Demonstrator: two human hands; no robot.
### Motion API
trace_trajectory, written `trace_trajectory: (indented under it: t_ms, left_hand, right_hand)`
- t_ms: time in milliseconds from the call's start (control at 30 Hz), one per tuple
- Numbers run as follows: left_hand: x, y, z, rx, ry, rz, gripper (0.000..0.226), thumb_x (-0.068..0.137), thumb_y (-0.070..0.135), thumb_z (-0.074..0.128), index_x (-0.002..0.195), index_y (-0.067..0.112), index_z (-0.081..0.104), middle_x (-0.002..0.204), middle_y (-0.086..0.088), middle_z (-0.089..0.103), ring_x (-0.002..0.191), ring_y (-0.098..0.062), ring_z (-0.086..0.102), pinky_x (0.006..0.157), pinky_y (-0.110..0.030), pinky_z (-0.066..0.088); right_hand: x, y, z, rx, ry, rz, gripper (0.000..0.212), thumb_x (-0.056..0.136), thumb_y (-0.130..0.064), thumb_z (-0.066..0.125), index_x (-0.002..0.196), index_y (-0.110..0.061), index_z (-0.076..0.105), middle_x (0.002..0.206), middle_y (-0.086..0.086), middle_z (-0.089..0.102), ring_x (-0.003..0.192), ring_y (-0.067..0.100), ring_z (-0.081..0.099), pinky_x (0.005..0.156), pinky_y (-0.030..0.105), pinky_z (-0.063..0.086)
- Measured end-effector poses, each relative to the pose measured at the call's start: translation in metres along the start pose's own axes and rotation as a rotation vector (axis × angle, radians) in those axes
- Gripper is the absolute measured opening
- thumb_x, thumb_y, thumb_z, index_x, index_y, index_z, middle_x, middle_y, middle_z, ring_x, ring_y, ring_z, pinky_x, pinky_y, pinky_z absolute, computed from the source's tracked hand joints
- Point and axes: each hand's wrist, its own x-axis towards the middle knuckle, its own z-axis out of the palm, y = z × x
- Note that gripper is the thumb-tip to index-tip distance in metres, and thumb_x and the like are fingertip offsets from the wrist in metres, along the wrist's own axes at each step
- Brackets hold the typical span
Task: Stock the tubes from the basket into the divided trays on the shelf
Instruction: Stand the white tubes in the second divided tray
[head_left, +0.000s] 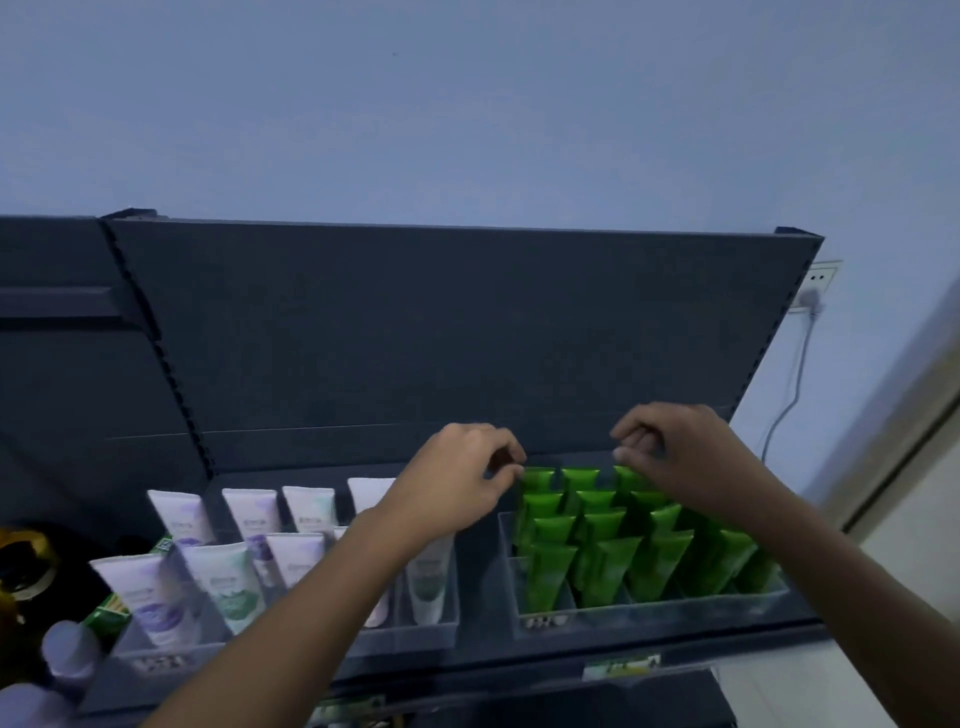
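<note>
A clear divided tray (649, 616) on the right of the shelf holds several green tubes (608, 566) standing cap-down in rows. My left hand (462, 478) reaches over from the left, with its thumb and curled fingers pinching the top corner of the back-left green tube (537, 480). My right hand (675, 457) is curled over the back row, its thumb and fingers on the top edge of a back green tube (628, 475). A second clear tray (156, 657) on the left holds white tubes with purple or green print (228, 582). The basket is out of view.
The dark shelf's back panel (441, 332) rises behind the trays. Bottles, one with a purple cap (67, 652), stand at the far left. A wall socket with a cable (815, 291) is at the right. A shelf-edge price label (621, 667) sits below the green tray.
</note>
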Motion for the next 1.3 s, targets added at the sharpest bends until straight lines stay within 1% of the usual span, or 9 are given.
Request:
trace_trajectory:
  t_ms: [133, 233, 367, 600, 767, 867, 1067, 1167, 1300]
  left_hand:
    - [0.018, 0.019, 0.03, 0.046, -0.047, -0.039, 0.008, 0.092, 0.037, 0.066, 0.098, 0.034, 0.07, 0.092, 0.017, 0.067, 0.085, -0.002, 0.063, 0.08, -0.034, 0.056]
    - [0.024, 0.028, 0.038, 0.059, -0.033, -0.083, 0.007, 0.093, 0.039, 0.066, 0.097, 0.035, 0.071, 0.09, 0.017, 0.065, 0.083, -0.002, 0.062, 0.077, -0.033, 0.056]
    - [0.032, 0.037, 0.039, 0.061, 0.008, -0.125, 0.009, 0.094, 0.037, 0.067, 0.098, 0.032, 0.073, 0.091, 0.017, 0.065, 0.085, 0.0, 0.061, 0.08, -0.028, 0.054]
    - [0.044, 0.07, 0.066, 0.017, -0.015, -0.096, 0.013, 0.095, 0.04, 0.064, 0.1, 0.032, 0.073, 0.094, 0.017, 0.066, 0.089, -0.001, 0.062, 0.081, -0.028, 0.055]
    - [0.055, 0.095, 0.089, 0.047, -0.074, -0.036, 0.019, 0.096, 0.045, 0.062, 0.104, 0.033, 0.073, 0.1, 0.017, 0.067, 0.096, -0.001, 0.057, 0.093, -0.034, 0.049]
    - [0.06, 0.105, 0.096, 0.063, -0.078, 0.008, 0.023, 0.094, 0.05, 0.062, 0.104, 0.032, 0.074, 0.099, 0.018, 0.063, 0.096, -0.001, 0.052, 0.098, -0.034, 0.042]
    - [0.062, 0.106, 0.098, 0.135, -0.006, 0.077, 0.028, 0.093, 0.055, 0.06, 0.1, 0.033, 0.075, 0.095, 0.02, 0.055, 0.093, -0.001, 0.044, 0.091, -0.029, 0.038]
    - [0.06, 0.106, 0.095, 0.133, -0.067, 0.073, 0.029, 0.092, 0.057, 0.059, 0.103, 0.036, 0.075, 0.096, 0.02, 0.061, 0.094, 0.0, 0.047, 0.092, -0.03, 0.039]
    - [0.061, 0.109, 0.095, 0.13, -0.169, 0.066, 0.022, 0.094, 0.049, 0.062, 0.106, 0.036, 0.075, 0.097, 0.017, 0.068, 0.095, 0.001, 0.05, 0.098, -0.034, 0.039]
  right_hand:
    - [0.0, 0.038, 0.0, 0.035, -0.083, -0.109, 0.009, 0.085, -0.033, 0.074, 0.093, -0.03, 0.072, 0.083, -0.019, 0.065, 0.081, -0.002, 0.063, 0.076, 0.027, 0.055]
    - [0.008, 0.059, -0.002, 0.041, -0.15, -0.168, 0.012, 0.088, -0.039, 0.07, 0.098, -0.031, 0.071, 0.089, -0.02, 0.065, 0.085, -0.002, 0.062, 0.076, 0.027, 0.055]
    - [0.02, 0.088, -0.008, 0.033, -0.174, -0.184, 0.012, 0.091, -0.039, 0.068, 0.1, -0.032, 0.071, 0.092, -0.021, 0.064, 0.086, -0.003, 0.061, 0.079, 0.028, 0.055]
    - [0.014, 0.125, -0.011, 0.052, -0.251, -0.194, 0.007, 0.087, -0.039, 0.072, 0.093, -0.036, 0.072, 0.088, -0.022, 0.065, 0.085, -0.005, 0.061, 0.075, 0.024, 0.051]
    - [0.004, 0.135, -0.006, -0.062, -0.34, -0.206, 0.012, 0.09, -0.044, 0.066, 0.1, -0.038, 0.069, 0.095, -0.023, 0.06, 0.092, -0.002, 0.054, 0.082, 0.029, 0.05]
    - [0.003, 0.139, -0.004, -0.062, -0.329, -0.189, 0.012, 0.091, -0.043, 0.065, 0.1, -0.037, 0.07, 0.095, -0.023, 0.06, 0.091, -0.002, 0.054, 0.083, 0.03, 0.05]
    - [-0.004, 0.146, -0.006, 0.006, -0.253, -0.223, 0.013, 0.087, -0.042, 0.071, 0.098, -0.036, 0.07, 0.09, -0.025, 0.059, 0.089, -0.002, 0.057, 0.08, 0.03, 0.052]
    - [-0.014, 0.15, -0.014, 0.05, -0.176, -0.289, 0.013, 0.081, -0.039, 0.078, 0.092, -0.035, 0.072, 0.084, -0.026, 0.059, 0.083, -0.001, 0.059, 0.074, 0.03, 0.053]
    - [-0.021, 0.153, -0.016, -0.002, -0.288, -0.317, 0.012, 0.082, -0.047, 0.073, 0.09, -0.038, 0.073, 0.083, -0.027, 0.062, 0.085, -0.004, 0.055, 0.079, 0.023, 0.044]
